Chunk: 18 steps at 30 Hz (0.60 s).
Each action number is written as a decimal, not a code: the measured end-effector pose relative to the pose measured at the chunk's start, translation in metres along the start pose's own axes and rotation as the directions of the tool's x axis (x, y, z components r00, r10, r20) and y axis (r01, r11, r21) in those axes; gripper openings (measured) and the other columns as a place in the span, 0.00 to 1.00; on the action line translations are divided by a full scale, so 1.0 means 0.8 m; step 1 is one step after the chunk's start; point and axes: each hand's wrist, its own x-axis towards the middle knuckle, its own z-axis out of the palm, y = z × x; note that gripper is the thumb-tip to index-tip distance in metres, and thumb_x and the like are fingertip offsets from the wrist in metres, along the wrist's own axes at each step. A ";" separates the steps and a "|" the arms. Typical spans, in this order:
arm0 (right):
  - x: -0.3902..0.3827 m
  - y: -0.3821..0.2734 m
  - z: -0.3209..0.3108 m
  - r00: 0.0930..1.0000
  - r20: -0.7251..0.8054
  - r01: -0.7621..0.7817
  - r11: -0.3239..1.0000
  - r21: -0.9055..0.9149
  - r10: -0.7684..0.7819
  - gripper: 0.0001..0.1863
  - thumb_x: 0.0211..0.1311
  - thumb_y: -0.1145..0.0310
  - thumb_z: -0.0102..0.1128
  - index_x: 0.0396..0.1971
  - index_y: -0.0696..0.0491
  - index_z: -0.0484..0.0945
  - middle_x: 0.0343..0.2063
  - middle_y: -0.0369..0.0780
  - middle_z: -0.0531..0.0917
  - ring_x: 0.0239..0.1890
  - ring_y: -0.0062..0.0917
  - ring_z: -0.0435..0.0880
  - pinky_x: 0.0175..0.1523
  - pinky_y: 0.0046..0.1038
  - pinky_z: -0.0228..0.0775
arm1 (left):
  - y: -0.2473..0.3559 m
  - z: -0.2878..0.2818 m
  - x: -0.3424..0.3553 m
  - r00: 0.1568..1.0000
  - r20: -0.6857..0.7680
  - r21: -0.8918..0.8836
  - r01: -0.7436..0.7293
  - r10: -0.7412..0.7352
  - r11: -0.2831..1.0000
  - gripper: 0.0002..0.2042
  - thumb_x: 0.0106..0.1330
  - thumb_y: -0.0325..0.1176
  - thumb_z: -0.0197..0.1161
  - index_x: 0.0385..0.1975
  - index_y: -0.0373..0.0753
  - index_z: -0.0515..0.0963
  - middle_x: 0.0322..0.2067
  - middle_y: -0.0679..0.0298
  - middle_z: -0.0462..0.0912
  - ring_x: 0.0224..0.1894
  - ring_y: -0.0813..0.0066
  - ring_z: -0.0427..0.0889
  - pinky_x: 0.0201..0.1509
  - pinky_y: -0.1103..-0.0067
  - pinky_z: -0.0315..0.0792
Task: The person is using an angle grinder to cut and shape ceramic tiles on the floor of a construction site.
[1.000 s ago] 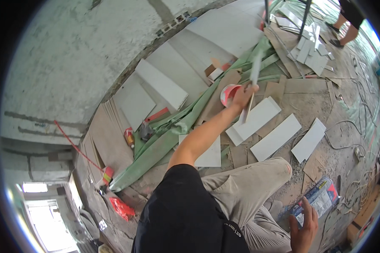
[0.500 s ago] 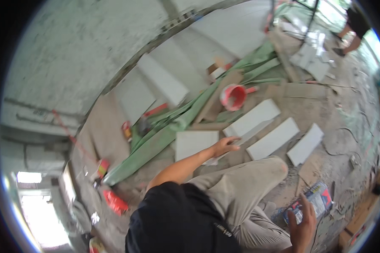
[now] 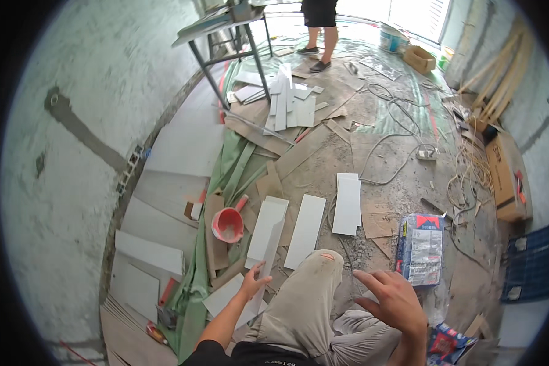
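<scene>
Right now the left hand (image 3: pixel 251 284) has its fingers closed about the lower part of a narrow pale strip (image 3: pixel 275 240), which slants up and away over the leftmost of three oblong white panels (image 3: pixel 264 221); beside this, to the right, lie a middle panel (image 3: pixel 305 229) and a right-hand panel (image 3: pixel 348 207), all on the dusty floor; another white panel (image 3: pixel 223 297) lies lower, beside and partly behind the left wrist. The right hand (image 3: pixel 396 300) is empty, its fingers loosely spread and the thumb apart, raised to the right of the bent trousered knee (image 3: pixel 318 274); near it rests a blue-and-white wrapped package (image 3: pixel 425 253).

Just left of the leftmost panel stands a red bucket (image 3: pixel 219 232) with a greyish residue inside, its contents too small to make out; a crumpled green sheet (image 3: pixel 192 302) runs along the left, by wide pale boards (image 3: pixel 186 146) near the wall. Farther off, a dark-legged bench (image 3: pixel 204 28) stands over a heap of white offcuts (image 3: pixel 282 100); a co-worker's legs (image 3: pixel 330 43) show behind; a grey cable (image 3: pixel 402 135) loops over the floor at the right.
</scene>
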 end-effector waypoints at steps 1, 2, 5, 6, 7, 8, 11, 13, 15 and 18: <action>-0.006 0.002 -0.001 0.999 -0.027 -0.017 1.000 0.008 0.018 0.34 0.72 0.53 0.80 0.75 0.46 0.83 0.50 0.43 0.90 0.54 0.44 0.90 0.61 0.44 0.82 | 0.007 0.002 -0.001 0.999 0.012 -0.036 0.035 -0.035 0.999 0.50 0.68 0.39 0.87 0.89 0.39 0.66 0.69 0.53 0.86 0.68 0.64 0.86 0.73 0.68 0.79; -0.008 0.003 -0.004 0.999 -0.030 -0.020 1.000 0.015 0.020 0.34 0.73 0.52 0.80 0.75 0.45 0.82 0.51 0.43 0.90 0.55 0.44 0.90 0.61 0.44 0.82 | 0.014 -0.003 0.001 0.999 0.026 -0.009 0.018 -0.018 1.000 0.50 0.68 0.39 0.87 0.89 0.39 0.66 0.69 0.53 0.86 0.68 0.64 0.86 0.73 0.68 0.79; -0.013 0.003 -0.006 0.998 -0.049 -0.038 0.999 0.033 0.040 0.34 0.74 0.51 0.79 0.76 0.44 0.81 0.51 0.43 0.90 0.55 0.44 0.90 0.62 0.44 0.83 | 0.034 -0.017 0.000 0.997 0.079 -0.020 -0.017 0.018 1.000 0.50 0.70 0.33 0.84 0.91 0.40 0.62 0.64 0.56 0.88 0.64 0.66 0.88 0.69 0.69 0.82; -0.014 0.001 -0.008 0.998 -0.043 -0.044 0.998 0.041 0.046 0.35 0.74 0.51 0.78 0.77 0.43 0.81 0.51 0.43 0.90 0.55 0.45 0.90 0.62 0.45 0.83 | 0.042 -0.023 -0.003 0.996 0.086 -0.003 -0.031 0.031 1.000 0.50 0.70 0.33 0.84 0.91 0.40 0.62 0.64 0.56 0.88 0.64 0.66 0.88 0.69 0.69 0.82; -0.014 0.000 -0.009 0.997 -0.065 -0.044 0.998 0.045 0.047 0.35 0.74 0.51 0.78 0.77 0.43 0.81 0.51 0.43 0.90 0.55 0.45 0.90 0.62 0.45 0.83 | 0.049 -0.028 -0.006 0.996 0.094 -0.013 0.005 -0.003 1.000 0.50 0.70 0.33 0.83 0.91 0.40 0.61 0.64 0.56 0.88 0.64 0.66 0.88 0.70 0.68 0.81; -0.012 -0.002 -0.010 0.997 -0.054 -0.043 0.997 0.070 0.047 0.34 0.75 0.50 0.78 0.76 0.44 0.82 0.51 0.43 0.90 0.56 0.45 0.90 0.62 0.45 0.83 | 0.061 -0.035 -0.005 0.994 0.103 -0.021 0.033 -0.031 0.999 0.51 0.70 0.32 0.83 0.91 0.40 0.61 0.63 0.56 0.89 0.64 0.66 0.88 0.71 0.68 0.81; -0.010 0.009 -0.006 0.996 -0.066 -0.056 0.996 0.073 0.061 0.34 0.76 0.48 0.77 0.76 0.45 0.83 0.51 0.44 0.91 0.57 0.47 0.90 0.63 0.45 0.83 | 0.097 -0.028 -0.005 0.988 0.151 0.017 0.020 -0.022 1.000 0.49 0.71 0.31 0.81 0.92 0.43 0.61 0.68 0.55 0.86 0.67 0.65 0.85 0.75 0.67 0.78; -0.002 0.017 0.001 0.995 -0.085 -0.042 0.998 0.056 0.047 0.34 0.76 0.47 0.76 0.76 0.45 0.82 0.52 0.45 0.91 0.58 0.48 0.91 0.63 0.45 0.83 | 0.111 -0.035 0.001 0.985 0.174 0.030 -0.010 0.004 0.999 0.47 0.72 0.31 0.79 0.91 0.44 0.63 0.71 0.55 0.85 0.69 0.66 0.84 0.76 0.68 0.77; 0.000 0.026 0.000 0.994 -0.015 -0.105 0.991 0.079 0.107 0.35 0.77 0.44 0.76 0.77 0.44 0.82 0.54 0.46 0.92 0.60 0.49 0.91 0.64 0.46 0.84 | 0.124 -0.024 0.007 0.980 0.194 0.125 0.012 -0.036 0.992 0.51 0.67 0.43 0.87 0.90 0.44 0.66 0.72 0.51 0.84 0.73 0.60 0.82 0.81 0.64 0.74; -0.006 0.049 0.007 0.977 -0.034 -0.208 0.976 0.058 0.210 0.34 0.77 0.45 0.75 0.76 0.42 0.82 0.55 0.46 0.92 0.61 0.48 0.92 0.64 0.48 0.85 | 0.156 0.033 0.018 0.953 0.298 0.235 -0.127 0.053 0.964 0.52 0.65 0.50 0.89 0.89 0.44 0.69 0.76 0.52 0.81 0.76 0.60 0.80 0.84 0.65 0.70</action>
